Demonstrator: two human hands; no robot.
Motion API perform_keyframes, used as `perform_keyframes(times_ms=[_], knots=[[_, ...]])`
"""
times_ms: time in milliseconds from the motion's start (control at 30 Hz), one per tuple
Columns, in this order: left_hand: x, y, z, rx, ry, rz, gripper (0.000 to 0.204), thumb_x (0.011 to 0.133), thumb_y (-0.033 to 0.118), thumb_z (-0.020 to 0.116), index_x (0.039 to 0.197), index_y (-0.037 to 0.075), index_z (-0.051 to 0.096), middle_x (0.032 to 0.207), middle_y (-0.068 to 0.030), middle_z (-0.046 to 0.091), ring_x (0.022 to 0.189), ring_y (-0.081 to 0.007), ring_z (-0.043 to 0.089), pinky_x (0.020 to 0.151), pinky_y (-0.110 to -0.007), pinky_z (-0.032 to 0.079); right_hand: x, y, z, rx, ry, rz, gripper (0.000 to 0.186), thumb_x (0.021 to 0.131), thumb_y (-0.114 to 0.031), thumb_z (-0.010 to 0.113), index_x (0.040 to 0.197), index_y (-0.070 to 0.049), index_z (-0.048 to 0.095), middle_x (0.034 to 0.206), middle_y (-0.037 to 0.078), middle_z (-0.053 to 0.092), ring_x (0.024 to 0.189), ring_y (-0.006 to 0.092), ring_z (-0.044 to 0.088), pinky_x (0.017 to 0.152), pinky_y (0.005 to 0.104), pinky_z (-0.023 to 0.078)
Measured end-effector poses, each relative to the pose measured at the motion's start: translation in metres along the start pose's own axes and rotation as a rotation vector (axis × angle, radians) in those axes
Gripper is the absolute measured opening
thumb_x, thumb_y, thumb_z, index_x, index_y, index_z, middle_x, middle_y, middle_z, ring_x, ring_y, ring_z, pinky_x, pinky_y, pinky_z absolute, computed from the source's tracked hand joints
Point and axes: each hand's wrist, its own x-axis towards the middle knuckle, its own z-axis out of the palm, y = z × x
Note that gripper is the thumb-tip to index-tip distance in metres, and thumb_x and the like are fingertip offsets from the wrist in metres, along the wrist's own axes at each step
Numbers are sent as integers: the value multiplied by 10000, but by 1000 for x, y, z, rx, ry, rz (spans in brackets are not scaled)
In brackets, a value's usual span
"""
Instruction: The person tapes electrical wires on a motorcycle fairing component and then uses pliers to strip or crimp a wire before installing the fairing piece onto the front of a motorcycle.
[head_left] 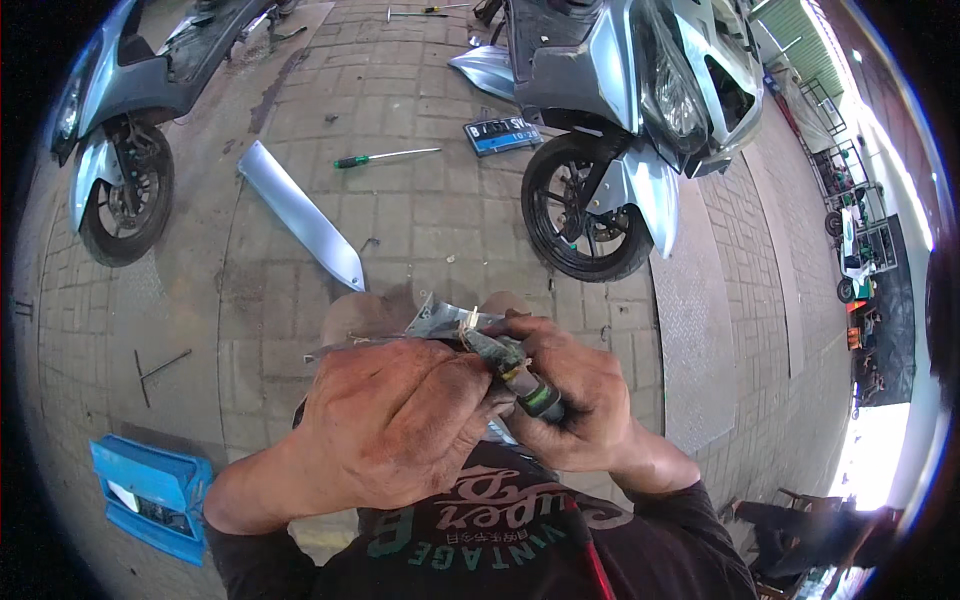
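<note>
In front of my chest I hold a silver-grey plastic panel (pixel 432 319), mostly hidden behind my fingers. My left hand (pixel 385 420) is closed, its curled fingers gripping the panel and meeting my right hand's fingertips. My right hand (pixel 580 395) is wrapped round a grimy tool with a black and green handle (pixel 541 399). The tool's greyish, dirty front end points toward the panel's edge; its exact kind cannot be made out. A small pale piece (pixel 471 319) stands up beside that end. Both hands are stained dark.
A silver body panel (pixel 300 215), a green-handled screwdriver (pixel 385 158) and a blue licence plate (pixel 500 136) lie on the paving. Scooters stand at left (pixel 125 195) and right (pixel 590 205). At lower left are a T-handle wrench (pixel 146 377) and an open blue toolbox (pixel 150 485).
</note>
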Motion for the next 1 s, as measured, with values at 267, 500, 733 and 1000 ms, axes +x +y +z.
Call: perform_keyframes(times_ms=[267,500,733,1000], knots=[[1,3,1,64,-13,-25,233,688,117,689,860,-1,585,705,-74,569,560,-199,577,474,-297,466,-2,2,2,-135,120,-101,242,569,-18,699,728,49,528,763,173,535,752,375,578,696,422,489],[-1,5,-2,175,-38,21,235,665,117,678,845,9,574,714,-76,562,565,-193,578,483,-292,473,-5,4,4,-147,132,-137,235,577,-29,702,712,48,525,743,171,531,754,361,581,723,410,498],[-1,9,-6,-16,-98,-36,214,677,90,667,843,-3,571,693,-92,562,560,-224,580,487,-316,486,3,-3,1,39,29,-109,126,689,-11,627,782,53,571,762,158,595,812,329,616,865,479,442],[0,13,-16,-292,-179,-231,184,731,95,655,876,9,583,650,-85,528,519,-255,552,456,-355,455,0,-1,-5,-71,-27,-132,160,652,-22,653,742,40,537,777,165,555,793,348,581,792,443,468]])
